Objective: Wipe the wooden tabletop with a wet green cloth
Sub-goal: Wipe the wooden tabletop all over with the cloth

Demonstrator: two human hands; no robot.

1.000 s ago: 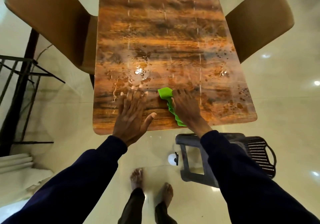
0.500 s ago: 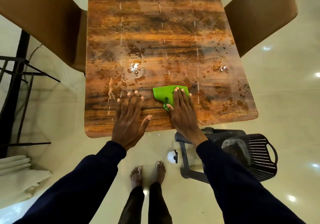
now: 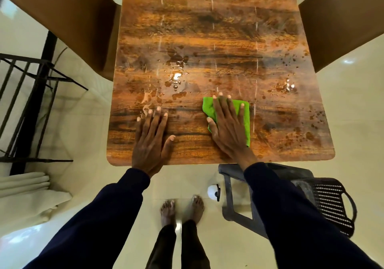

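The wooden tabletop (image 3: 218, 29) stretches away from me, with water drops and small puddles across its middle and right side. A green cloth (image 3: 244, 112) lies flat near the front edge, right of centre. My right hand (image 3: 227, 129) presses on the cloth with its fingers spread, covering most of its left part. Flat on the bare wood to the left rests my left hand (image 3: 151, 137), palm down, fingers apart, holding nothing.
Brown chairs stand at the table's left (image 3: 68, 19) and right (image 3: 340, 23) sides. A dark plastic stool (image 3: 270, 187) with a basket sits under the front right corner. A black metal rack (image 3: 31, 102) and folded white cloth (image 3: 25, 189) are at the left. My bare feet stand on tiled floor.
My right hand has slid the green cloth to the right along the front of the table, and the cloth now lies spread flatter. The left hand stays flat in place.
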